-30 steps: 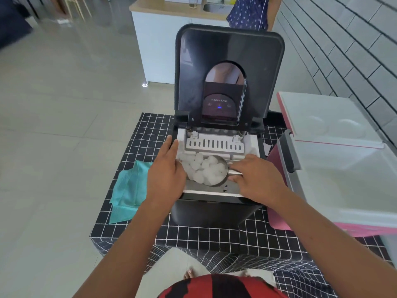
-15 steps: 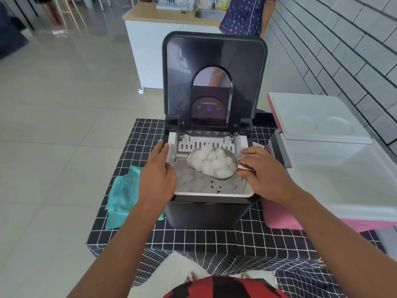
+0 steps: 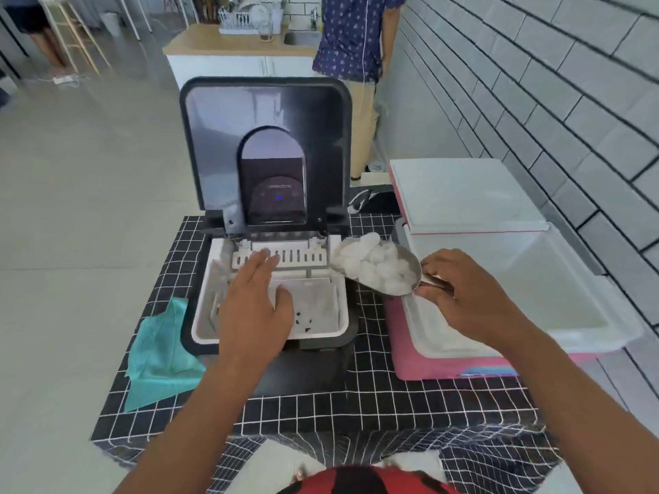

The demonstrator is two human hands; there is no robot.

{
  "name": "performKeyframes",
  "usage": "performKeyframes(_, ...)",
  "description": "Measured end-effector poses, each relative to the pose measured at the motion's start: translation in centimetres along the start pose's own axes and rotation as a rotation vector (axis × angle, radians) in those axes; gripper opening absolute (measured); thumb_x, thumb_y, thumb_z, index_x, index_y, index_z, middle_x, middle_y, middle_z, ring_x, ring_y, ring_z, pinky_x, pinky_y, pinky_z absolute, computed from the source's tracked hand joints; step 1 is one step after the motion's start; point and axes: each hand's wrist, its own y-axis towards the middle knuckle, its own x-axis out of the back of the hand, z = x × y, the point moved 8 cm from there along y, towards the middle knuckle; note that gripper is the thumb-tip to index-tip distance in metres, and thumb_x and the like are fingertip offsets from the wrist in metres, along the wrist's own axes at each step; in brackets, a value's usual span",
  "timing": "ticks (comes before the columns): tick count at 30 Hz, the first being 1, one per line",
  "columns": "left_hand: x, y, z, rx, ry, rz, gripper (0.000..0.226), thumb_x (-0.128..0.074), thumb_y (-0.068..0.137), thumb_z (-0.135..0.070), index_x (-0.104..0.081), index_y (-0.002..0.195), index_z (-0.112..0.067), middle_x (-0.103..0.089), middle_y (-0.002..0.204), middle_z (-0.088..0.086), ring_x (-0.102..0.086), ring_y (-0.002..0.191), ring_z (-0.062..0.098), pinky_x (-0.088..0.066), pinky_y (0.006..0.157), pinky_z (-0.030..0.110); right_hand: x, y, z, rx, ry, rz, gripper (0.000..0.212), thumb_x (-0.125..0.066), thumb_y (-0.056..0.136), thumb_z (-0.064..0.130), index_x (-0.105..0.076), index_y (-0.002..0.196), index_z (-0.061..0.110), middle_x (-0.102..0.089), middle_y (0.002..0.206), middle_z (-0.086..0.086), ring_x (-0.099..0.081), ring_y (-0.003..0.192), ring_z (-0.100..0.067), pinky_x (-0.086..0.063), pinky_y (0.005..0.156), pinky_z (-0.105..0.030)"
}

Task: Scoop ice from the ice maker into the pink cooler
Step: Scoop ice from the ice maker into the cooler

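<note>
Tablecloth [image 3: 374,397], black with a white grid, is covering the table that is carrying everything. Standing on it at the right is the pink cooler [image 3: 445,365], its white inside showing and its lid [image 3: 460,194] tipped back toward the brick wall. Sitting just left of the cooler is the ice maker [image 3: 271,279], its dark lid [image 3: 265,137] standing upright and a blue light glowing on the panel; a little ice is lying in its white basket [image 3: 321,308]. Lying at the maker's left side is a teal cloth [image 3: 157,358], hanging partly over the table edge. Reaching over the basket is the left hand [image 3: 255,308], fingers straight and relaxed, gripping nothing. Hovering over the cooler's near-left corner is the right hand [image 3: 463,297], fingers pinching the handle of a metal scoop [image 3: 410,269]. Filling the scoop is a heap of ice [image 3: 371,262], held between the maker and the cooler, just at the cooler's rim.
</note>
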Motion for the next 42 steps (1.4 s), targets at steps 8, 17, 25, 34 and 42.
performKeyframes(8,-8.9,-0.4,-12.8,-0.291,-0.138,0.224,0.046,-0.056,0.091,-0.017,-0.051,0.137,-0.019,-0.050,0.142,-0.007,-0.042,0.133,0.007,-0.027,0.111,0.023,2.9,-7.1,-13.3,-0.415,-0.124,0.048,0.014,-0.056,0.092,0.036,-0.047,0.086,0.027,-0.051,0.080,0.011,-0.049,0.070,-0.009,-0.033,0.057,-0.026)
performKeyframes(17,-20.5,-0.7,-16.9,-0.132,0.085,0.387,0.064,-0.054,0.087,-0.013,-0.029,0.145,-0.003,-0.022,0.152,0.008,-0.020,0.143,0.024,-0.024,0.118,0.038,3.3,-8.2,-21.6,-0.583,-0.445,0.221,0.017,-0.056,0.089,0.033,-0.056,0.097,0.018,-0.066,0.088,-0.004,-0.055,0.068,-0.025,-0.032,0.052,-0.029)
performKeyframes(25,-20.5,-1.2,-16.0,-0.052,-0.007,0.286,0.069,-0.048,0.086,0.004,-0.024,0.150,-0.002,-0.014,0.160,0.003,-0.013,0.148,0.018,-0.021,0.118,0.032,3.0,-8.0,-21.8,-0.602,-0.527,0.236,0.004,-0.054,0.081,0.015,-0.051,0.082,0.018,-0.055,0.070,0.001,-0.039,0.054,-0.017,-0.020,0.044,-0.024)
performKeyframes(34,-20.6,-0.9,-15.9,-0.090,0.071,0.236,0.063,-0.053,0.082,0.000,-0.036,0.142,-0.009,-0.028,0.147,-0.004,-0.037,0.127,0.017,-0.034,0.089,0.020,3.4,-8.8,-22.0,-0.596,-0.472,0.116,0.009,-0.055,0.081,0.018,-0.047,0.085,0.016,-0.055,0.077,0.000,-0.045,0.063,-0.021,-0.025,0.048,-0.027)
performKeyframes(42,-14.1,1.1,-15.2,-0.144,0.016,0.089,0.049,-0.060,0.089,-0.018,-0.051,0.137,-0.013,-0.040,0.149,0.000,-0.040,0.135,0.020,-0.037,0.110,0.041,6.4,-6.9,-17.2,-0.447,0.021,-0.170,0.006,-0.063,0.083,0.034,-0.066,0.084,0.028,-0.064,0.067,0.012,-0.059,0.063,-0.015,-0.046,0.056,-0.028)
